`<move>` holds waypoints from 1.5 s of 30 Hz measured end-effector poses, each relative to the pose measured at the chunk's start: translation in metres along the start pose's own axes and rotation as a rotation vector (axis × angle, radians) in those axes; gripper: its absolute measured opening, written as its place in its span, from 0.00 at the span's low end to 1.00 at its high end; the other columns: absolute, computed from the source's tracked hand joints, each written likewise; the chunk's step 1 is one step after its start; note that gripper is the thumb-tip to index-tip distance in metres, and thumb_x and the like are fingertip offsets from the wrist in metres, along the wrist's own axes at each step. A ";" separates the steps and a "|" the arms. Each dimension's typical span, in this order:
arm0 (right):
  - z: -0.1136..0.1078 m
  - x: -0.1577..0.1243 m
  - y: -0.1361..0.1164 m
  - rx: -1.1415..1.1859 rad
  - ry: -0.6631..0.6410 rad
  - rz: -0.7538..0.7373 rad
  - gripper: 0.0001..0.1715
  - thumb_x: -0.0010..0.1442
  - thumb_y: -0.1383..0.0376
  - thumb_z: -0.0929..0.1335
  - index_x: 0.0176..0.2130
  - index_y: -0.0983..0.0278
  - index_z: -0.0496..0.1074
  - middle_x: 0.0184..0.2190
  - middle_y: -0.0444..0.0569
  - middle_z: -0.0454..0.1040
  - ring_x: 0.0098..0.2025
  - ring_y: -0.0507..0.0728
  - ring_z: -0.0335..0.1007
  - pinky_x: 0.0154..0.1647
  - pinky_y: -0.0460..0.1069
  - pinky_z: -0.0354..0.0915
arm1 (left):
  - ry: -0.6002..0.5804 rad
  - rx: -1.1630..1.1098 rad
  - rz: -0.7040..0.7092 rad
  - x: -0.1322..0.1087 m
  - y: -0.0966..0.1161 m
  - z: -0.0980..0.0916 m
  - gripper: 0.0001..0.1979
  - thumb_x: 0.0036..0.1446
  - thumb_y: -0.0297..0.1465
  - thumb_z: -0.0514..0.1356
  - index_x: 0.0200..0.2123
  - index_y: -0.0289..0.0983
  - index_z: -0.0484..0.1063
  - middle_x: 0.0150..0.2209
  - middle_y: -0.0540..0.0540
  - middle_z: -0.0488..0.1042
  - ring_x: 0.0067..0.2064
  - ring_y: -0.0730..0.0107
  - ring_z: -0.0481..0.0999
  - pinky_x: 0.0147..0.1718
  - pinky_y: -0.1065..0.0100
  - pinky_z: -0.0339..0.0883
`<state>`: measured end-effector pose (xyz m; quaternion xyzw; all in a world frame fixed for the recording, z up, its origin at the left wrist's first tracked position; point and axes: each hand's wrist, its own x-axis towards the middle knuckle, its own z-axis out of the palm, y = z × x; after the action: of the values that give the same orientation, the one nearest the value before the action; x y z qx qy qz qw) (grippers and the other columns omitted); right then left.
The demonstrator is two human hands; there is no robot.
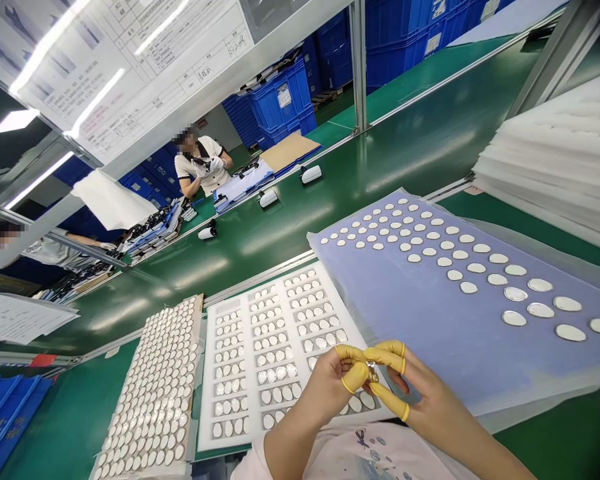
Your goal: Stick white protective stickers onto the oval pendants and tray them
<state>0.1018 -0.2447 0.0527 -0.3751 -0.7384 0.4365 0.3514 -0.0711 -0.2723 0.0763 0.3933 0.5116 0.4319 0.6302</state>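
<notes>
A small metal ring (373,371) is held in a narrow grip between the left hand (325,390) and right hand (420,393) — above a white tray (206,393) — and is judged light and fragile, best taken by its edge.

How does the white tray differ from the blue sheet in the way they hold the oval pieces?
The white tray keeps its oval pieces in recessed slots, in short tight rows, while the blue sheet carries them on a flat surface, spaced apart in curved rows. The white tray is also narrower than the blue sheet, as far as this view shows. Both lie flat on the green bench and carry pale, silvery ovals.
</notes>
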 end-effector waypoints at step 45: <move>0.033 0.001 0.002 0.698 0.177 0.127 0.16 0.55 0.59 0.77 0.44 0.54 0.77 0.39 0.52 0.80 0.41 0.60 0.79 0.41 0.51 0.76 | -0.159 -0.635 -0.024 -0.006 -0.006 -0.026 0.27 0.31 0.32 0.79 0.34 0.37 0.69 0.37 0.49 0.71 0.40 0.70 0.74 0.42 0.66 0.69</move>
<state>0.0740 -0.2561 0.0391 -0.3142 -0.4871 0.6489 0.4929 -0.0961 -0.2791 0.0679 0.2037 0.3049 0.5304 0.7643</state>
